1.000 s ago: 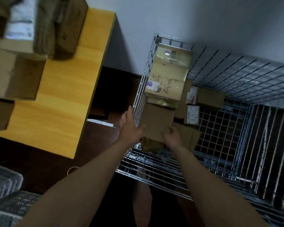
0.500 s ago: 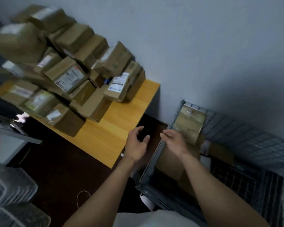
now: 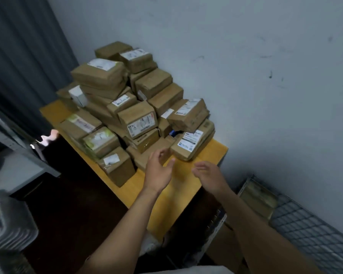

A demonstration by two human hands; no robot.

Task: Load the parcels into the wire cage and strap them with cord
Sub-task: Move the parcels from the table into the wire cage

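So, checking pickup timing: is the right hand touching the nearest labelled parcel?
Apart. Head view shows bare tabletop between the right hand and that parcel.

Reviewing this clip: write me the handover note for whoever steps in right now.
Both bare hands are empty: left grip and right grip are open, hovering over the yellow wooden table, short of the pile of brown cardboard parcels stacked on it against the wall.
The grey wire cage stands to the right of the table, with at least one cardboard box inside.
Done: little loaded.
Left: move nearly the whole pile, then strap it; no cord in view.
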